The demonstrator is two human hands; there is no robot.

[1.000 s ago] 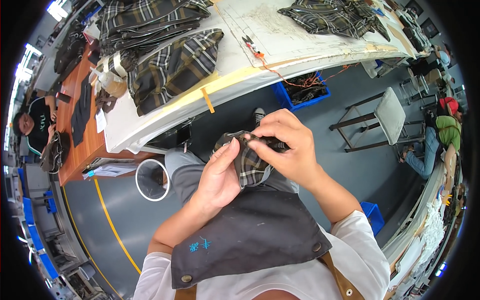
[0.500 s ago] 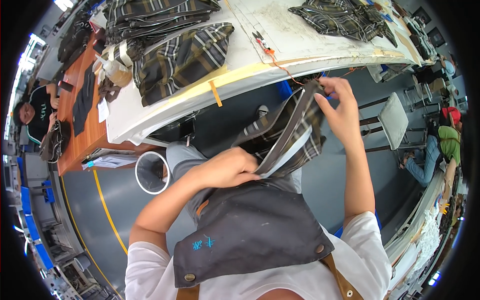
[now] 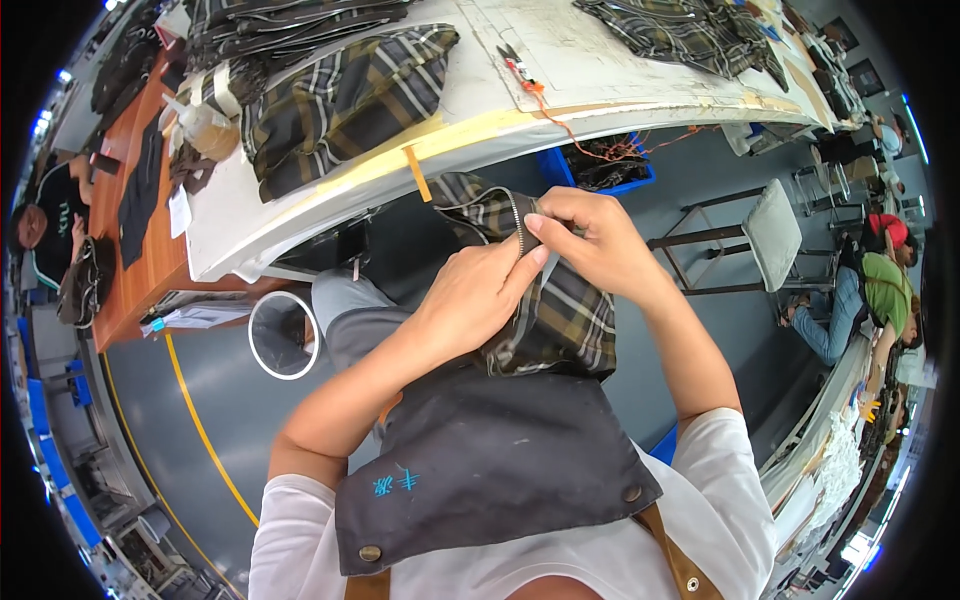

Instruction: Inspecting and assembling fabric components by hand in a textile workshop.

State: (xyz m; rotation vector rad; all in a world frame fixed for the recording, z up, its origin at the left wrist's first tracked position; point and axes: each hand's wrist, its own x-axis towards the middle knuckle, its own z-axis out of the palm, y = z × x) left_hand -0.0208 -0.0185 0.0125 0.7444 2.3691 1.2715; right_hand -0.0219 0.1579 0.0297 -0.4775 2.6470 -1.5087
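Below the near edge of the bench (image 3: 330,195), over the person's lap, a plaid fabric piece (image 3: 560,320) with a zipper (image 3: 519,228) along its upper edge hangs between both hands. The right hand (image 3: 595,240) pinches the top of the cloth just beside the zipper, thumb and fingers closed on it. The left hand (image 3: 470,300) grips the same cloth from the left, its fingertips meeting the right hand's at the zipper line. The lower part of the fabric drapes down onto a dark apron (image 3: 480,450) worn over a white shirt.

On the bench, near its left end, lies a folded plaid garment (image 3: 340,100), with a stack of similar plaid pieces (image 3: 290,20) beyond it toward the far edge. Just left of the folded garment stands a plastic bottle (image 3: 205,125). A small pair of snips with orange handles (image 3: 520,65) lies toward the middle of the bench, and more plaid cloth (image 3: 680,25) lies toward its right end. A strip of yellow tape (image 3: 417,172) hangs over the near edge.

On the floor, a white-rimmed bin (image 3: 283,335) stands left of the person's knee, a blue crate (image 3: 600,165) sits under the bench, and a stool (image 3: 770,235) stands to the right. Another person (image 3: 45,225) sits at the far left.
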